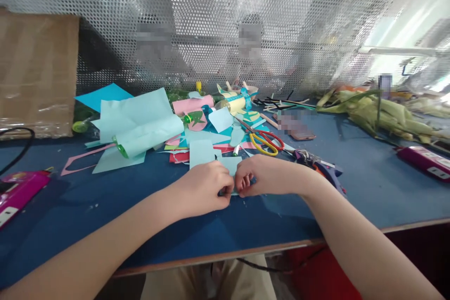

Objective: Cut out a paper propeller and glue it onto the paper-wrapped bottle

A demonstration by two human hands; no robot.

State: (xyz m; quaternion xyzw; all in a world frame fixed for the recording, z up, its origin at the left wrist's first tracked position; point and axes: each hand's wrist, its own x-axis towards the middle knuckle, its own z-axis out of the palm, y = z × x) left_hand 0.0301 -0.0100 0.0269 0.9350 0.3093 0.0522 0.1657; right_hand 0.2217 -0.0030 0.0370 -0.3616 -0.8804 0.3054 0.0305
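Both hands meet over a small light-blue piece of paper (231, 164) near the front middle of the table. My left hand (207, 186) is closed, its curled fingers at the paper's left side. From the right, my right hand (262, 176) pinches at the same paper, fingers bent inward. Much of the sheet is hidden under the hands. Just behind lies another light-blue paper piece (201, 151). Red and yellow-handled scissors (267, 142) rest behind my right hand, with a white and green marker (236, 149) beside them.
Paper-wrapped green bottles (149, 124) and coloured scraps fill the back middle. A phone (295, 126), corn husks (379, 110) and a purple tool (319, 166) lie to the right. Magenta power strips (427, 161) sit at both sides. Cardboard (38, 75) leans against the perforated metal screen (211, 23).
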